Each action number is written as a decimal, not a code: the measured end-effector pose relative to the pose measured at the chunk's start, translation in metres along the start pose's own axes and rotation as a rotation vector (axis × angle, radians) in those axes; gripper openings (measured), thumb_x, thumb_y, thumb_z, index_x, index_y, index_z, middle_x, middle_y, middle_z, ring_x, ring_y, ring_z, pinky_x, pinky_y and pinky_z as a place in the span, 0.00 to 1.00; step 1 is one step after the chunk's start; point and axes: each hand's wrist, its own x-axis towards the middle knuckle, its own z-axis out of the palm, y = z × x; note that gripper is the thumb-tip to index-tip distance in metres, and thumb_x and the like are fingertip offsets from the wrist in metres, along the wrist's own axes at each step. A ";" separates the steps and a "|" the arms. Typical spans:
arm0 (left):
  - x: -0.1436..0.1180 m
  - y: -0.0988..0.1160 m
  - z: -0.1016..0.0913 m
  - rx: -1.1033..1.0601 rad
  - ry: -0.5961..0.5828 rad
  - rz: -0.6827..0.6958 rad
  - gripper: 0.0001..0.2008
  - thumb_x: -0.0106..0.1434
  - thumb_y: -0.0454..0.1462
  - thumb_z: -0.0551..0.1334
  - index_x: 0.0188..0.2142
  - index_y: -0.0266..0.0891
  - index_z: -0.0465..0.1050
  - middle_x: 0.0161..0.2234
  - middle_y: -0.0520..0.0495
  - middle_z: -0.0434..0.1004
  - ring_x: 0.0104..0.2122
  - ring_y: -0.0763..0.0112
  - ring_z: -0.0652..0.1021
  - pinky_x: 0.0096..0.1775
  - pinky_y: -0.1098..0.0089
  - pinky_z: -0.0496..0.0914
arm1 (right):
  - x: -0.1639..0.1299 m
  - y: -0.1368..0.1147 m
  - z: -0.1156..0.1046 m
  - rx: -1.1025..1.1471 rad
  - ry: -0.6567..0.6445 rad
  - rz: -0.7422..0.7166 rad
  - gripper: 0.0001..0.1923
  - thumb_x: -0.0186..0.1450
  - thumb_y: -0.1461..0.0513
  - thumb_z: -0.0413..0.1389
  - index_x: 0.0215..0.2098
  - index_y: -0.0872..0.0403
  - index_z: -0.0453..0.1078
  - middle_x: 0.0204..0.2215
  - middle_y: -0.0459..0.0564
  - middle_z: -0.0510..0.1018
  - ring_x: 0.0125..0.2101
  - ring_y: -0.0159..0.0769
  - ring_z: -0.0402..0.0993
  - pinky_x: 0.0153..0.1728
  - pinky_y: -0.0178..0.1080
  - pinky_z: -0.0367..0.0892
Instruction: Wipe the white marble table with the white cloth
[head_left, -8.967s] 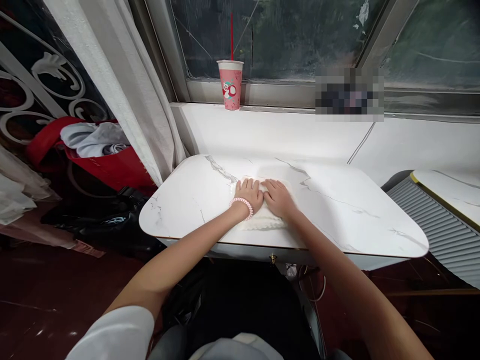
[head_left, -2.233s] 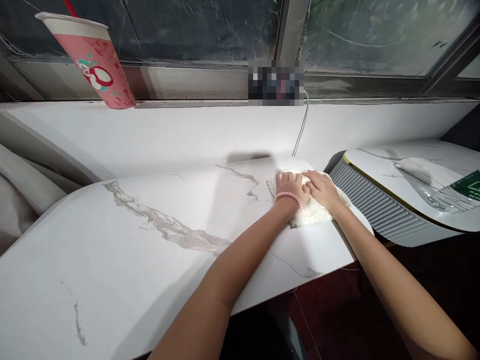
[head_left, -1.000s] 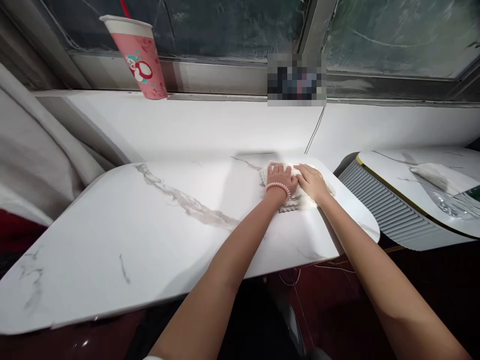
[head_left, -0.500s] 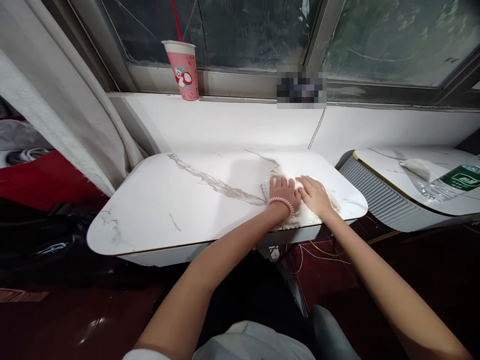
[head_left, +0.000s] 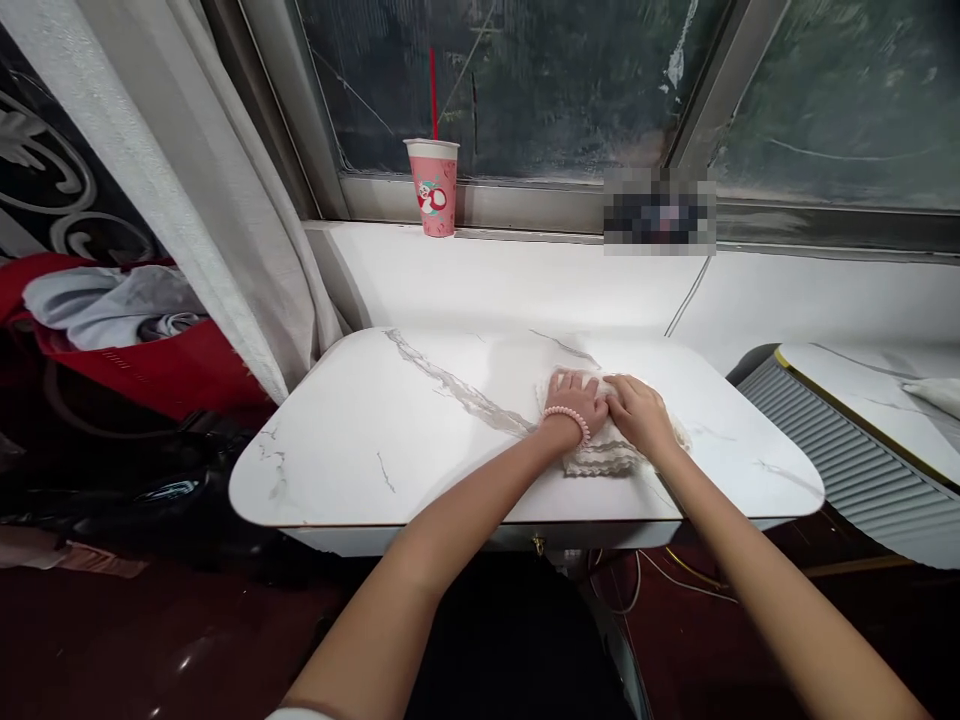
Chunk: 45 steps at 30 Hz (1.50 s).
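A white cloth [head_left: 604, 462] with a scalloped edge lies bunched in layers on the right half of a white marble-patterned table [head_left: 322, 440]. My left hand [head_left: 576, 398], with a pink bead bracelet at its wrist, presses down on the cloth's left part, fingers spread. Close beside it, my right hand [head_left: 643, 412] rests over the cloth's right part, its fingers laid on the fabric and angled toward the left hand. Much of the cloth is hidden under both hands.
On the window ledge stands a pink paper cup [head_left: 433, 195] with a red straw. A pale curtain [head_left: 195, 150] hangs at the left, near a red bag [head_left: 161, 365] holding cloth items. Another marble-topped table [head_left: 847, 375] with a ribbed side stands at the right.
Both hands and the cloth have moved back from the table's front edge. The view has shifted, so the bottle on the other table is out of sight and the red bag shows more.
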 end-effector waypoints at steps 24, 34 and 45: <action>0.145 -0.067 -0.002 -0.019 0.129 -0.076 0.24 0.70 0.43 0.45 0.61 0.42 0.63 0.64 0.45 0.64 0.64 0.63 0.61 0.67 0.56 0.46 | 0.146 0.026 0.075 0.090 0.034 0.083 0.20 0.65 0.61 0.45 0.51 0.51 0.70 0.52 0.53 0.76 0.55 0.44 0.67 0.58 0.48 0.57; 0.153 -0.073 0.000 0.007 0.151 -0.071 0.24 0.70 0.43 0.45 0.61 0.42 0.63 0.63 0.44 0.65 0.63 0.63 0.62 0.67 0.57 0.46 | 0.154 0.028 0.077 0.133 0.025 0.085 0.20 0.66 0.61 0.44 0.52 0.51 0.70 0.52 0.53 0.76 0.55 0.44 0.67 0.58 0.48 0.56; 0.090 -0.052 -0.007 0.035 0.091 -0.080 0.25 0.71 0.44 0.44 0.64 0.41 0.60 0.66 0.45 0.60 0.66 0.66 0.59 0.67 0.58 0.46 | 0.091 -0.001 0.043 0.035 -0.066 0.109 0.22 0.69 0.61 0.43 0.58 0.55 0.67 0.61 0.55 0.69 0.62 0.43 0.59 0.62 0.47 0.52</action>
